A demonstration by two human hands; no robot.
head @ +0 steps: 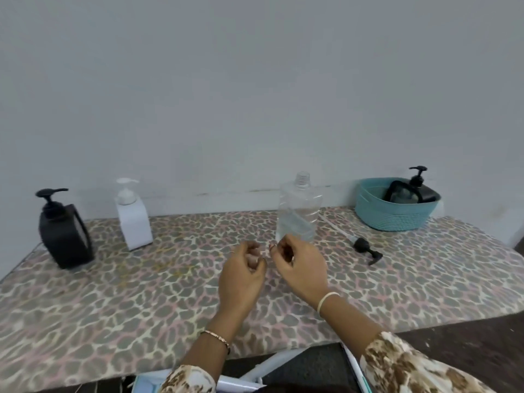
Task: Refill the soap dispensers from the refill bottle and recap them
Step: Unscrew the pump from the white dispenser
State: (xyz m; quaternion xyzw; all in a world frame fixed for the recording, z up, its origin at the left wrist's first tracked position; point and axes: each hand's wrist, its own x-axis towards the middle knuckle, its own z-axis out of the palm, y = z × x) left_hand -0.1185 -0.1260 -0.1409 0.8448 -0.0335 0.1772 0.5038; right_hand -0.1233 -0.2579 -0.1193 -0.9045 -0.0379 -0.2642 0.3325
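Head view: well inside the surface edges, left hand and right hand hover loosely curled, empty, just before the clear bottle.

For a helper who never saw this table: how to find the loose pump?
Find the teal basket at the table's far right. Before it, right of the clear bottle, a black pump lies flat. It alone sits on no dispenser, its long tube bare.

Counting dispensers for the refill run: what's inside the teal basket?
One black pump dispenser, its pump head sticking up above the rim of the teal basket. The basket wall hides its lower body and the basket floor, so anything else in there cannot be seen.
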